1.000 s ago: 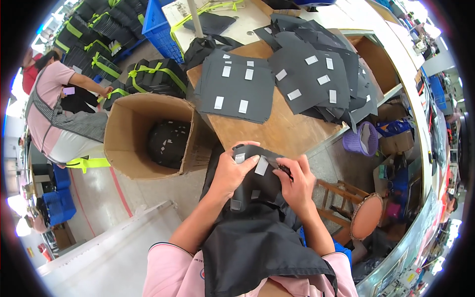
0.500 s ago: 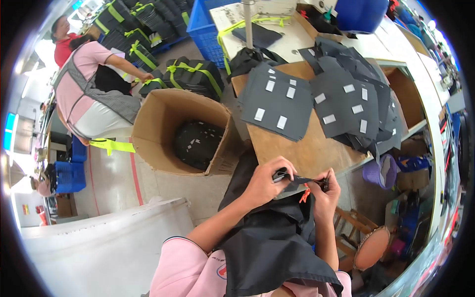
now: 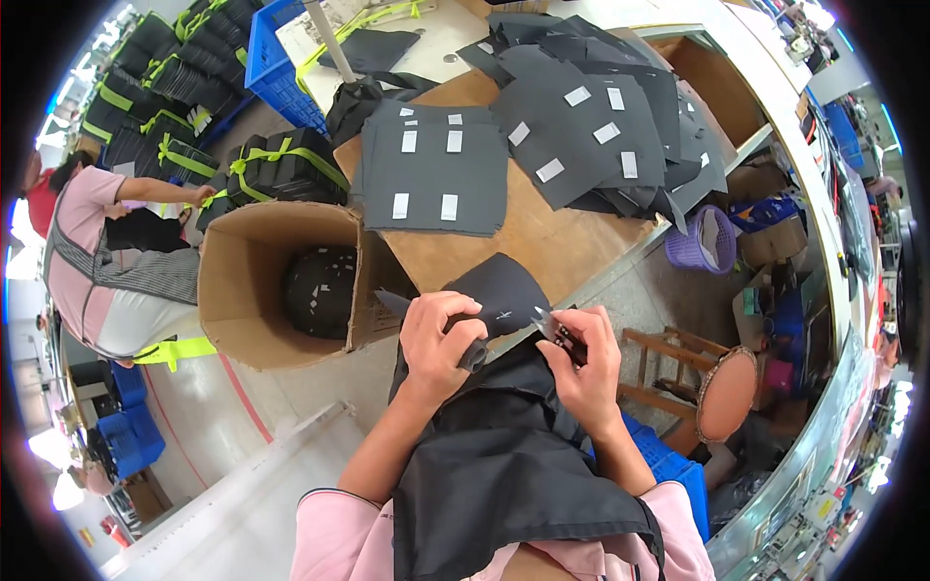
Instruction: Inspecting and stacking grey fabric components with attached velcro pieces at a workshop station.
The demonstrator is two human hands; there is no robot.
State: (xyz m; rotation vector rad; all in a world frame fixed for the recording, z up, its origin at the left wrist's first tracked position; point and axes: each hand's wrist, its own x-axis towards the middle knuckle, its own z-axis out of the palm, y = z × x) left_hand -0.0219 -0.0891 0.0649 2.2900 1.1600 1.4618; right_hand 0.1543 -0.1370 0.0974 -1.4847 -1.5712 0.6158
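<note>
My left hand (image 3: 441,339) grips a dark fabric piece (image 3: 501,288), part of it bunched into a roll at my fingers. The rest of the piece spreads toward the wooden board, with a small pale mark on it. In my right hand (image 3: 586,363) is a pair of thread snips (image 3: 545,321), its metal tips pointing at the fabric's right edge. I cannot tell whether the tips touch it. A black apron (image 3: 504,465) covers my front below both hands. Beyond them lies a neat stack of dark panels with white patches (image 3: 431,179).
A looser heap of dark panels (image 3: 581,126) lies right of the stack on the wooden board (image 3: 552,232). An open cardboard box (image 3: 228,310) stands left, dark pieces inside. A co-worker (image 3: 97,252) bends over tied bundles (image 3: 281,165). A round stool (image 3: 727,392) and purple basket (image 3: 683,252) are at right.
The fabric piece was drawn taut between my hands and now lies spread, with my hands lower. The snips' tips have come into sight. The orange strands by my right hand no longer show. My view has shifted right.
</note>
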